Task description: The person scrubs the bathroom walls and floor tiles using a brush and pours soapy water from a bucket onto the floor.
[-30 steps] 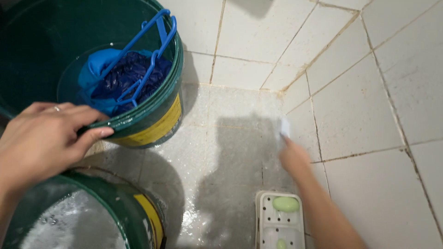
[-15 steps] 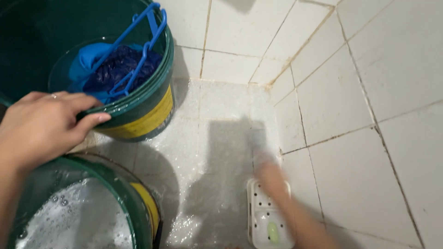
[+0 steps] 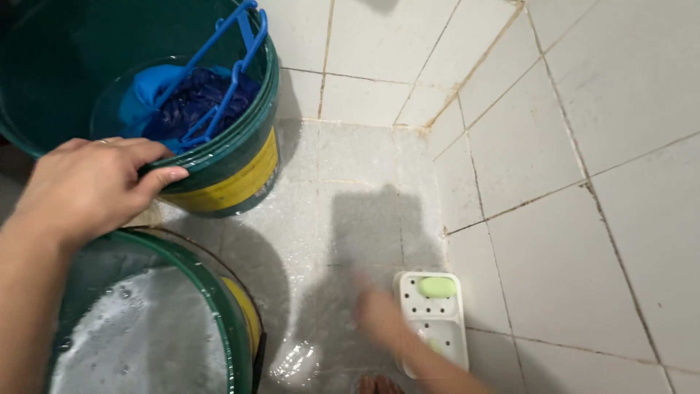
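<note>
My left hand (image 3: 95, 186) grips the near rim of a dark green bucket (image 3: 240, 157) with a yellow label. Inside the bucket lie blue clothes (image 3: 186, 102) and blue plastic hangers (image 3: 233, 62) that lean on the rim. My right hand (image 3: 379, 321) is a blur low over the wet floor, just left of a white soap dish (image 3: 445, 321). A green bar of soap (image 3: 436, 287) rests at the dish's far end. I cannot make out whether the right hand holds anything.
A second green bucket (image 3: 219, 292) filled with foamy water (image 3: 138, 335) stands at the bottom left, under my left forearm. White tiled walls (image 3: 583, 109) meet in a corner at the back. The floor (image 3: 350, 190) is wet and shiny. Toes (image 3: 375, 384) show at the bottom edge.
My right hand dropped from the wall, passed over the soap dish and now sits left of it. A green soap bar lies at the dish's far end again. The left hand stays on the rim.
</note>
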